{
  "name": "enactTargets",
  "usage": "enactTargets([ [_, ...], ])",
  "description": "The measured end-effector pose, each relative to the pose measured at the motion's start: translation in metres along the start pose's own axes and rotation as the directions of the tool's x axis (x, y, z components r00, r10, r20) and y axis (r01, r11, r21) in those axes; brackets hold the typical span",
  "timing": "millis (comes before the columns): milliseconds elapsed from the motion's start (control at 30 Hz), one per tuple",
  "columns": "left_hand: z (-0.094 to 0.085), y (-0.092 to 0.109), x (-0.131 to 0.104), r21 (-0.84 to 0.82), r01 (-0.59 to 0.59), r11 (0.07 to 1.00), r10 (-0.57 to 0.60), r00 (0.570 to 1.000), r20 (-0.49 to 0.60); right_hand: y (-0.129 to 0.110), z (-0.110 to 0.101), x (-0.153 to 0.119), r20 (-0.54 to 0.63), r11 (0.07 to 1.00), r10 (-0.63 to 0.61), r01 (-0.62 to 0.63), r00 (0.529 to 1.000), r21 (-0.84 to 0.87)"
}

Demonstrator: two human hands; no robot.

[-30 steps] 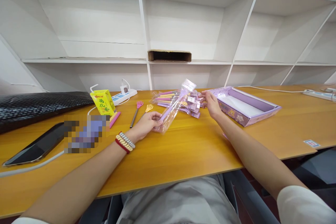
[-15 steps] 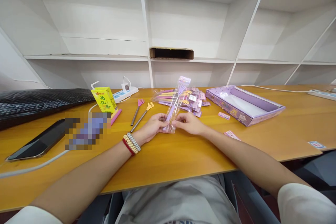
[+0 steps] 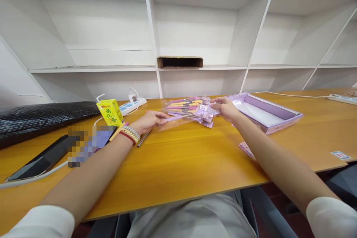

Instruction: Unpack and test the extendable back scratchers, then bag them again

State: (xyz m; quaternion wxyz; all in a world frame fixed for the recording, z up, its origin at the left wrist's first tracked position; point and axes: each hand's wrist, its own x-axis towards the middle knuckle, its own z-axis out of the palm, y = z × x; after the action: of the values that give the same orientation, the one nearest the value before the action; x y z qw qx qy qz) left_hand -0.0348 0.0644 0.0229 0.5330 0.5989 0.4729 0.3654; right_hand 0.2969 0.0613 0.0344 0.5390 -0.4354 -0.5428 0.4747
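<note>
From the wearer's head, the camera looks forward and down across the worktop [image 3: 184,167]. Shelves [image 3: 195,29] rise just beyond.

The left hand [image 3: 150,122] hides one end of a metal rod [image 3: 143,139]; toward the table's left end, a pixelated patch [image 3: 87,148] smothers everything!

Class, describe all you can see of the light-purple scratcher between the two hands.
The light-purple scratcher in clear plastic has a smooth-looking handle, dark thin shaft and blurry, pale purple head. It is held nearly level, slightly slanted, over the near side of a heap of similar packets. The left hand pinches its handle end; the right hand is near the head end, grip unclear.
</note>
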Motion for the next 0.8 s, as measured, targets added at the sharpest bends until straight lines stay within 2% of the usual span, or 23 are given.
enactTargets([
  [67,-0.002,0.005,0.022,-0.038,-0.004,0.999,0.001,0.997,-0.071,0.004,0.004,0.015,-0.096,0.999,-0.003,-0.002,0.995,-0.048],
  [133,-0.001,0.011,0.05,-0.065,-0.077,0.995,0.056,0.96,-0.276,0.007,0.009,0.035,-0.181,0.991,-0.046,0.022,0.982,-0.129],
  [167,0.0,0.013,0.066,-0.051,-0.097,0.994,0.074,0.938,-0.339,0.007,0.011,0.045,-0.22,0.984,-0.066,0.026,0.973,-0.178],
  [267,0.006,0.013,0.111,0.023,-0.106,0.994,0.105,0.888,-0.448,0.008,0.017,0.074,-0.296,0.919,-0.088,-0.037,0.951,-0.392],
  [367,0.009,0.004,0.139,0.161,-0.055,0.985,0.133,0.838,-0.529,0.015,0.021,0.093,-0.327,0.818,-0.065,-0.138,0.943,-0.559],
  [433,0.008,-0.004,0.147,0.272,0.001,0.962,0.157,0.814,-0.56,0.024,0.023,0.1,-0.33,0.753,-0.062,-0.172,0.942,-0.635],
  [533,0.007,-0.014,0.15,0.436,0.082,0.896,0.202,0.799,-0.566,0.036,0.024,0.104,-0.321,0.614,-0.132,-0.177,0.938,-0.769],
  [667,0.013,-0.013,0.148,0.614,0.158,0.773,0.244,0.82,-0.518,0.038,0.024,0.1,-0.297,0.462,-0.154,-0.197,0.942,-0.865],
  [800,0.019,-0.002,0.135,0.739,0.153,0.656,0.298,0.847,-0.439,0.029,0.022,0.083,-0.286,0.365,-0.217,-0.194,0.933,-0.911],
])
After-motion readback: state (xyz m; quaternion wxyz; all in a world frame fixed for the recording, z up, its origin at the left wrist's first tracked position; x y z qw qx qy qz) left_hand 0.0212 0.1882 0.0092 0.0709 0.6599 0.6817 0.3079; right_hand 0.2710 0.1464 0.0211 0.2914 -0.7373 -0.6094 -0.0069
